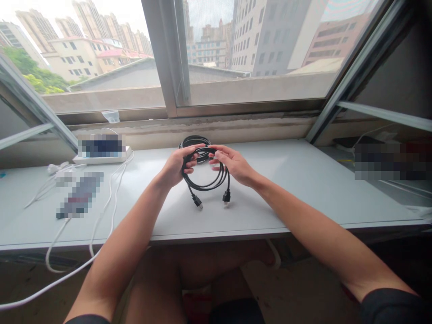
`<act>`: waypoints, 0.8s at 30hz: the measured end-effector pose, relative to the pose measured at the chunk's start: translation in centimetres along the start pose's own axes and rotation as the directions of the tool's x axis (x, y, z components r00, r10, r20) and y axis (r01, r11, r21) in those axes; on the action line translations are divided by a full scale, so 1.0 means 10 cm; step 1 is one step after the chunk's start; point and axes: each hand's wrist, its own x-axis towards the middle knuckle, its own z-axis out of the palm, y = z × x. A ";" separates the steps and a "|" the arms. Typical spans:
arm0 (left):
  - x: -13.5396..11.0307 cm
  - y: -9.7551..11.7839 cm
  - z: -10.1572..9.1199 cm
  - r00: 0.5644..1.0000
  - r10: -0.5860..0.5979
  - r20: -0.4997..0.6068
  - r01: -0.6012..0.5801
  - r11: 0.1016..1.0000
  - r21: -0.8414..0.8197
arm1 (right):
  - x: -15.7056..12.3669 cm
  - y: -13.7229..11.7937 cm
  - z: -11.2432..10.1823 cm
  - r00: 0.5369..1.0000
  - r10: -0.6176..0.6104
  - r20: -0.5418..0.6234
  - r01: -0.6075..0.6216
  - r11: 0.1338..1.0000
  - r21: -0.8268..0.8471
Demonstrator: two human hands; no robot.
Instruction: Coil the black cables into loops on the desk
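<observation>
A coiled black cable hangs in loops between my two hands above the desk. My left hand is closed around the left side of the loops, thumb on top. On the right side, my right hand pinches the same coil between thumb and fingers. Both cable ends dangle below the loops: one plug under the left part and a bulkier black plug under the right, each with a pale tip. Behind my hands, a second black cable coil rests near the back of the desk, partly hidden.
The light desk runs below a window. At the left lie a blurred-out phone-like item, white cables and a white power strip. Metal frame posts stand at both sides. Blurred items sit at the far right.
</observation>
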 end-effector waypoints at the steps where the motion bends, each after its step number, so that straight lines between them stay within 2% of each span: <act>1: 0.01 -0.01 0.02 1.000 0.006 0.002 -0.006 1.000 -0.026 | -0.01 -0.01 0.04 1.000 0.024 0.010 -0.025 0.998 0.060; 3: 0.03 -0.06 0.05 1.000 0.023 -0.005 -0.023 0.997 -0.073 | -0.02 -0.04 0.08 0.998 0.056 -0.013 -0.053 0.984 0.168; 5: 0.06 -0.12 0.08 1.000 0.017 -0.017 -0.019 0.995 -0.096 | -0.02 -0.09 0.09 0.993 0.055 -0.104 -0.030 0.974 0.226; 9: 0.08 -0.25 0.14 0.998 -0.063 -0.004 0.063 0.992 -0.110 | 0.00 -0.17 0.02 0.963 0.084 -0.255 -0.010 0.960 0.281; 13: 0.06 -0.25 0.18 0.998 -0.058 -0.007 0.056 0.982 -0.182 | -0.01 -0.17 0.02 0.967 0.184 -0.174 -0.116 0.932 0.342; 16: 0.04 -0.20 0.19 0.998 -0.045 -0.049 0.035 0.981 -0.191 | -0.02 -0.15 0.05 0.976 0.199 -0.093 -0.156 0.926 0.345; 20: 0.03 -0.18 0.20 0.997 -0.055 -0.058 0.046 0.989 -0.141 | -0.03 -0.17 0.07 0.980 0.185 -0.078 -0.145 0.919 0.366; 24: 0.03 -0.19 0.20 0.995 -0.035 -0.093 0.032 0.999 -0.024 | -0.04 -0.19 0.09 0.979 0.190 -0.071 -0.156 0.929 0.336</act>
